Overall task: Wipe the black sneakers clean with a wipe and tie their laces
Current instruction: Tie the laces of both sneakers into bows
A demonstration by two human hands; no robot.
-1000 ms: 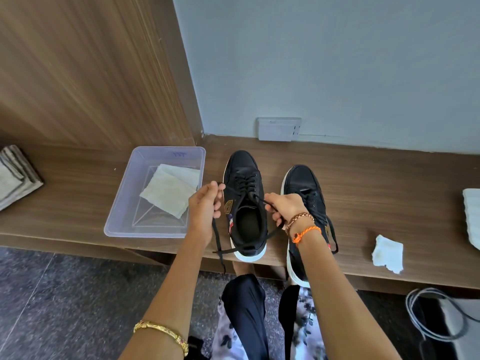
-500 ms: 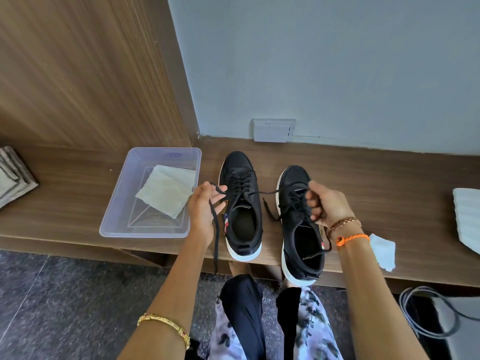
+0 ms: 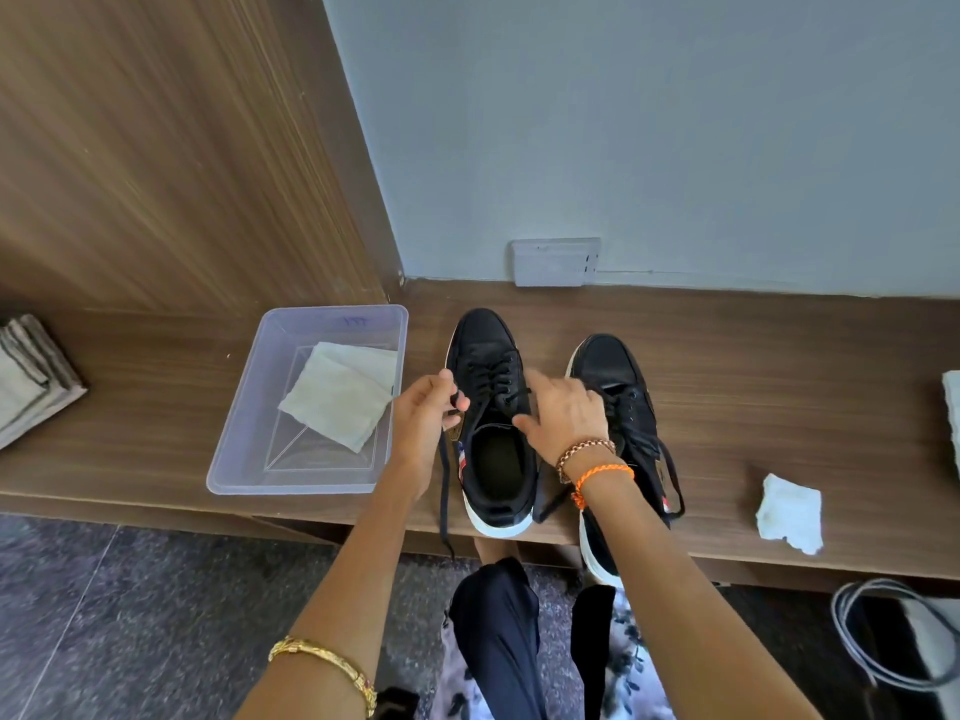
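Two black sneakers with white soles stand side by side on the wooden bench, toes toward the wall. My left hand (image 3: 423, 418) pinches one black lace (image 3: 444, 485) of the left sneaker (image 3: 485, 356); the lace hangs down over the bench edge. My right hand (image 3: 563, 415) hovers over the gap between the shoes with fingers spread, holding nothing I can see. It partly covers the right sneaker (image 3: 605, 363), whose laces lie loose. A crumpled white wipe (image 3: 789, 514) lies on the bench to the right.
A clear plastic tub (image 3: 249, 433) holding a folded pale cloth (image 3: 337, 397) stands left of the shoes. Folded towels (image 3: 28, 379) sit at the far left, a white socket plate (image 3: 556, 262) on the wall. Grey cable (image 3: 862, 636) lies on the floor at right.
My right hand let go of the lace it had pulled out to the right and came back over the left sneaker, fingers now spread. My left hand keeps its lace.
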